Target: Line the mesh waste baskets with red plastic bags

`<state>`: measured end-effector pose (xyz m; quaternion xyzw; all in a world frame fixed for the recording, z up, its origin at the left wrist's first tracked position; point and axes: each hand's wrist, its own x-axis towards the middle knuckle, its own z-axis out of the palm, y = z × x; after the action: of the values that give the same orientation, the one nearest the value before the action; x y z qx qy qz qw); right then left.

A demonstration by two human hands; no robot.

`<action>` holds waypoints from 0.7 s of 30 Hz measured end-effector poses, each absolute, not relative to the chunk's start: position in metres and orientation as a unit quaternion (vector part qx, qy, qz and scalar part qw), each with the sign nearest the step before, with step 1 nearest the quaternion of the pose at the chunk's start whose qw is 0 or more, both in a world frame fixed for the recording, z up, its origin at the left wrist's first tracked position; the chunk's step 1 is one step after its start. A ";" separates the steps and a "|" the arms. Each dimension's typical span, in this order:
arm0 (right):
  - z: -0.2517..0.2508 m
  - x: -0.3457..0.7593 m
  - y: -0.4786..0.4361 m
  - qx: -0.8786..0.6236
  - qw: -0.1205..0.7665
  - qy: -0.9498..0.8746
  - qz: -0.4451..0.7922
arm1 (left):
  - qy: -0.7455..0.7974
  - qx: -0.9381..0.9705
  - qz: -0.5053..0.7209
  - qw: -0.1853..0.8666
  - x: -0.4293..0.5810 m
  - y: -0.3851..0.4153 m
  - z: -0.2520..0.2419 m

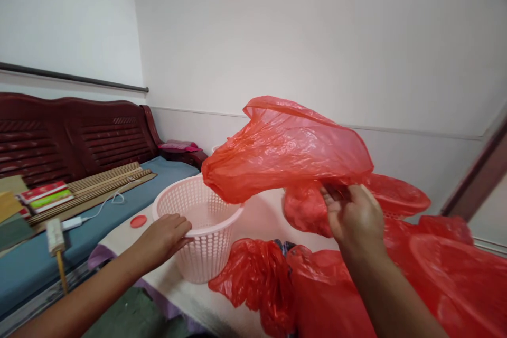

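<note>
My right hand (352,214) is closed on a red plastic bag (285,148), which billows in the air above the table, its open mouth up and to the left. My left hand (166,235) grips the near rim of a pale pink perforated plastic basket (206,253) that stands upright on the table; the fingers curl over the rim. The bag's lower end hangs just above the basket's right rim.
More red bags lie crumpled in front (257,280) and cover baskets at the right (455,269). The table (261,216) has a pale top with a small red lid (138,221). A dark wooden sofa (79,137) with a blue cushion, mats and boxes stands at the left.
</note>
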<state>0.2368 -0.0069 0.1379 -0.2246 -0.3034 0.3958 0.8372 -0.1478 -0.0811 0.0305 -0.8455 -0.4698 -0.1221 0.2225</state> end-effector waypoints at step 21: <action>0.157 0.250 -0.038 -0.142 0.896 -0.307 0.289 | -0.562 -0.783 -0.180 0.197 -0.193 -0.070 0.068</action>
<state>0.2505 -0.0384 0.1574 -0.1416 -0.3068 0.2890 0.8957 -0.1929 -0.0698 0.0685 -0.7828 -0.5623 -0.1797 0.1969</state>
